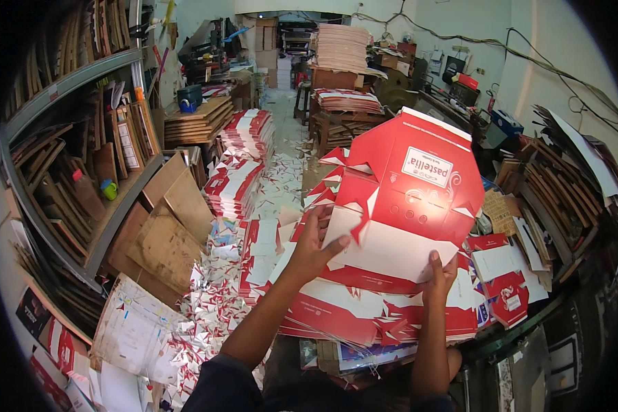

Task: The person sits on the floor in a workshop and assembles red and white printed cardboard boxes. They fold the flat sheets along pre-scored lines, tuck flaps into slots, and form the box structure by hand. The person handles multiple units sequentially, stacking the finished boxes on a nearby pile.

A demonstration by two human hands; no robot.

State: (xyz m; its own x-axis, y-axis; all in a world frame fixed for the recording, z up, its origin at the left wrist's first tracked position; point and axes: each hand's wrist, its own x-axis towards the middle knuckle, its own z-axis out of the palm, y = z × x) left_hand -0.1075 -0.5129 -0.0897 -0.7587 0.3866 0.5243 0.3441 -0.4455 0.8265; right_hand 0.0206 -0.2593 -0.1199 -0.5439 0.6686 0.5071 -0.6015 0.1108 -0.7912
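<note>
- Pinching the near right edge of a carton blank (426,199), the right hand (441,278) folds thumb-over-edge; the left hand (319,240) is partly spread at the left edge, its hold unclear.
- Beneath both hands, stacked blanks (323,316) seem to await work.
- Left of the left hand, paper scraps (209,316) suggest plenty done.
- Beyond it, tidy piles (233,189) look finished.

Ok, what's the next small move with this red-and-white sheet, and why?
I'd probably pull off the loose-looking red scrap with the left hand: it juts out at the left side of the sheet, close to that hand's thumb. The right hand grips the lower right corner, so it could steady things. Similar offcuts litter the floor.
</note>
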